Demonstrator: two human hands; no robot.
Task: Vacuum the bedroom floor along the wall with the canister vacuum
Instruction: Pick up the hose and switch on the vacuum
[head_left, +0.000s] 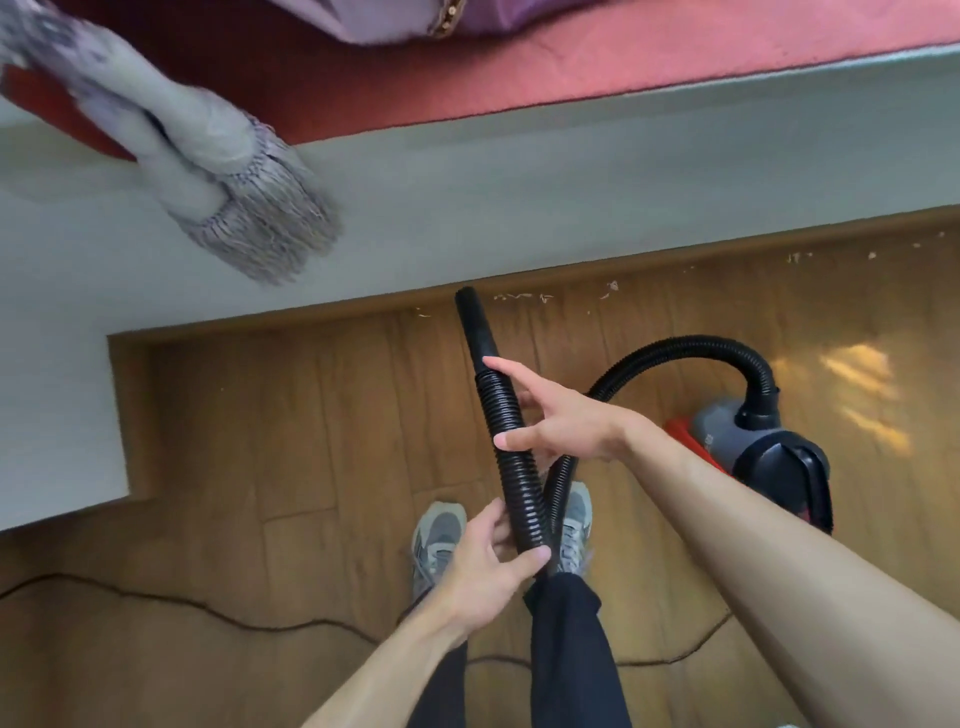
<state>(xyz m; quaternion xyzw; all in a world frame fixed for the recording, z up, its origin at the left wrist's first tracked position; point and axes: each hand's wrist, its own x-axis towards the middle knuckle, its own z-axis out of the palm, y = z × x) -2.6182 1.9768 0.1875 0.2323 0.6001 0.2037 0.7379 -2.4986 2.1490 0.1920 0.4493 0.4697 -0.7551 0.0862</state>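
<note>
- Fingers of the left hand (488, 566) are wrapping around the lower stretch of the ribbed black hose (511, 457), thumb pressing across the front, so this hand is clamped on it.
- Right hand (561, 421) is lying against the hose higher up with its fingers spread and mostly straight; it is touching the ribs near the smooth nozzle (474, 325) but is not closing round them.
- Nozzle is pointing up and away toward the foot of the pale wall (467, 208), its tip hanging just short of the wooden skirting, above the wood floor (291, 415).
- Hose is doubling back below the left hand, then arching over to the canister vacuum (763, 452), which is sitting on the floor to the person's right.
- Crumbs of debris (524, 297) are lying scattered along the skirting to the right of the nozzle tip, so the sweep probably needs to run that way.
- Corrugated hose is looking light and springy, likely to bend and kick sideways; the stiff nozzle section seems the better place to hold for steering, with the other hand only managing slack.
- Canister is looking heavier and may drag or tip if the hose is pulled taut.
- Thin dark cord (156, 597) is trailing across the floor by the grey shoes (441, 535), a possible snag.
</note>
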